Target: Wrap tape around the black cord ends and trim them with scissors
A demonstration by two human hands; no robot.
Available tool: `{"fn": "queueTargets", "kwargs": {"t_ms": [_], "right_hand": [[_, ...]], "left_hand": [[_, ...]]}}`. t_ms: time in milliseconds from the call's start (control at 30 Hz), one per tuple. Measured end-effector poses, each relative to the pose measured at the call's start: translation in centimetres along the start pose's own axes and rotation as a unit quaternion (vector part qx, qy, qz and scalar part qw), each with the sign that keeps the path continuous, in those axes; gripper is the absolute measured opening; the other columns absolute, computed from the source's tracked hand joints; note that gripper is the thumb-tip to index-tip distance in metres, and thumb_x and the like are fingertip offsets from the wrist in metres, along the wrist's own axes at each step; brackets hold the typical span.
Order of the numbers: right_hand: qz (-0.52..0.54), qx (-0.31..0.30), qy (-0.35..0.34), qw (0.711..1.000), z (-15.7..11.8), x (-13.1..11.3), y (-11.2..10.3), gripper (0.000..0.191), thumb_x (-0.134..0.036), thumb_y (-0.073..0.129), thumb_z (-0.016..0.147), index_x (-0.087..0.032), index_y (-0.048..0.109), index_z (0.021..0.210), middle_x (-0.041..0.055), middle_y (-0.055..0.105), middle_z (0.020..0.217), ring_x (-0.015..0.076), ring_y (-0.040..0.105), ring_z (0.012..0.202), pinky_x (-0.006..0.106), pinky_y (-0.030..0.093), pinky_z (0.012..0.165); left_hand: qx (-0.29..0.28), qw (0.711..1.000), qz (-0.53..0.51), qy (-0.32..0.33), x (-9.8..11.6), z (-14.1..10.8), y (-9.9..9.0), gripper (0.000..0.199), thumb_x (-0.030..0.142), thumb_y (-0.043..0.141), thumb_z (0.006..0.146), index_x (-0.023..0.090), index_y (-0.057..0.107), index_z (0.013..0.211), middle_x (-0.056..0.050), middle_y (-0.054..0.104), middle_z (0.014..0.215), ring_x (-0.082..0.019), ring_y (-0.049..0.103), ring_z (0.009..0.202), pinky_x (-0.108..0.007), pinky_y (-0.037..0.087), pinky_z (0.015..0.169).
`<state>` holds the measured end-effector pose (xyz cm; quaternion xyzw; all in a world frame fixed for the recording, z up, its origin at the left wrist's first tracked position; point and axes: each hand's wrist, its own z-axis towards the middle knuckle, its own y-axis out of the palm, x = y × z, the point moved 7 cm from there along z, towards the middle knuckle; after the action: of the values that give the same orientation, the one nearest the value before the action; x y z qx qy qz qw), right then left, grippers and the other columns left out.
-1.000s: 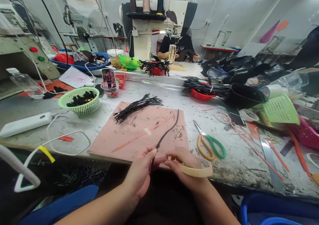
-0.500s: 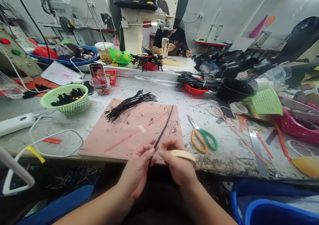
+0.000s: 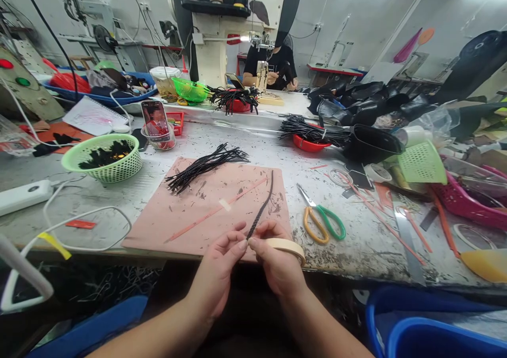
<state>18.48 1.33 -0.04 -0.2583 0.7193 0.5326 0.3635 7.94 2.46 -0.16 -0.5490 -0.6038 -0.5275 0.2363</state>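
Observation:
A dark braided cord (image 3: 262, 206) runs up from between my hands over the pink sheet (image 3: 154, 223). My left hand (image 3: 224, 255) pinches its lower end. My right hand (image 3: 279, 257) meets the left at that end, its thumb and finger closed there, and holds a roll of cream tape (image 3: 291, 246). On the sheet lie a bundle of black cords (image 3: 206, 167), a thin orange strip (image 3: 198, 219) and a small pale piece of tape (image 3: 225, 204). Scissors (image 3: 321, 216) with orange and green handles rest right of the sheet.
A green basket (image 3: 119, 172) of black pieces and a phone (image 3: 156, 119) in a cup stand left. A red bowl (image 3: 311, 144) with black cords is behind right. A sewing machine (image 3: 212, 46) rises ahead; a person (image 3: 283, 62) sits beyond it. Blue bins (image 3: 428, 337) are below right.
My right hand has moved left, so the fingertips of both hands now meet at the cord's lower end. The cord has slid down slightly and bends more. The person beyond has shifted the dark piece.

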Motion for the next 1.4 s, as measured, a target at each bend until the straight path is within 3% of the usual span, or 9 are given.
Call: {"fn": "queueTargets", "kwargs": {"t_ms": [100,233,333,467,700,867,1100,1267,1400], "right_hand": [[-0.044,0.023,-0.030,0.998,0.0,-0.2,-0.5,0.023,-0.021,0.074,0.055,-0.019,0.055,0.067,-0.0053,0.056,0.061,0.0088,0.051,0.060,0.020,0.042,0.056],[-0.135,0.025,-0.037,0.990,0.0,-0.2,-1.0,0.020,-0.026,0.072,0.059,-0.020,0.059,0.073,-0.0033,0.056,0.066,0.0105,0.050,0.062,0.022,0.040,0.056],[-0.225,-0.034,-0.068,0.971,0.1,-0.6,-0.5,0.011,-0.028,0.067,0.067,-0.019,0.062,0.070,-0.0014,0.056,0.068,0.0123,0.051,0.065,0.025,0.040,0.060],[-0.257,-0.088,-0.138,0.953,0.0,-1.8,0.0,0.006,-0.023,0.063,0.071,-0.020,0.061,0.065,-0.0016,0.056,0.068,0.0129,0.051,0.067,0.025,0.040,0.063],[-0.224,-0.143,-0.102,0.959,0.5,-1.7,0.3,0.004,-0.025,0.064,0.071,-0.021,0.066,0.070,0.0006,0.062,0.079,0.0148,0.057,0.079,0.026,0.044,0.073],[-0.200,-0.141,-0.046,0.968,0.8,-0.6,-0.2,0.013,-0.032,0.065,0.069,-0.020,0.062,0.072,-0.0005,0.060,0.070,0.0135,0.057,0.063,0.026,0.047,0.060],[-0.315,-0.144,-0.116,0.931,0.4,-2.5,0.9,0.005,-0.023,0.059,0.072,-0.019,0.061,0.072,0.0017,0.059,0.075,0.0141,0.056,0.069,0.025,0.046,0.063],[-0.352,-0.230,-0.163,0.893,0.3,-3.7,1.9,0.009,-0.015,0.053,0.074,-0.019,0.060,0.069,0.0024,0.059,0.078,0.0130,0.056,0.072,0.024,0.045,0.065],[-0.348,-0.275,-0.205,0.873,0.2,-4.4,2.3,0.009,-0.015,0.054,0.076,-0.020,0.061,0.074,0.0032,0.060,0.084,0.0136,0.056,0.079,0.025,0.045,0.071]], "left_hand": [[0.002,0.993,0.083,0.078,1.0,0.0,-0.4,0.008,0.029,0.064,0.071,0.021,0.065,0.069,-0.005,0.051,0.121,-0.023,0.041,0.118,-0.028,0.035,0.093],[-0.005,0.981,0.144,0.126,2.0,0.1,-0.5,0.010,0.030,0.066,0.069,0.021,0.065,0.068,-0.004,0.055,0.099,-0.021,0.051,0.095,-0.027,0.041,0.078],[-0.017,0.992,0.095,0.085,1.7,0.3,-0.5,0.011,0.030,0.067,0.068,0.020,0.063,0.066,0.000,0.055,0.071,-0.015,0.050,0.074,-0.025,0.040,0.070],[-0.052,0.999,0.011,-0.010,0.9,0.2,0.1,0.013,0.027,0.070,0.066,0.018,0.060,0.066,0.004,0.053,0.060,-0.010,0.044,0.060,-0.020,0.037,0.061],[-0.080,0.992,-0.047,-0.086,0.1,0.3,0.7,0.021,0.028,0.075,0.060,0.015,0.059,0.063,0.005,0.050,0.053,-0.004,0.040,0.048,-0.015,0.032,0.048],[-0.072,0.996,0.009,-0.057,0.3,0.4,0.4,0.022,0.034,0.073,0.062,0.015,0.063,0.063,0.002,0.059,0.057,-0.006,0.046,0.050,-0.017,0.037,0.052],[-0.069,0.988,0.135,0.027,1.3,0.5,-0.3,0.021,0.038,0.068,0.068,0.017,0.065,0.066,0.001,0.062,0.061,-0.012,0.053,0.063,-0.023,0.042,0.065],[-0.091,0.990,0.110,0.016,1.2,0.4,0.2,0.028,0.043,0.067,0.067,0.016,0.061,0.062,0.002,0.058,0.054,-0.010,0.049,0.055,-0.022,0.040,0.058],[-0.141,0.988,0.026,-0.064,0.5,0.1,1.2,0.032,0.042,0.069,0.066,0.014,0.057,0.056,0.003,0.051,0.047,-0.007,0.042,0.044,-0.020,0.031,0.045]]}}
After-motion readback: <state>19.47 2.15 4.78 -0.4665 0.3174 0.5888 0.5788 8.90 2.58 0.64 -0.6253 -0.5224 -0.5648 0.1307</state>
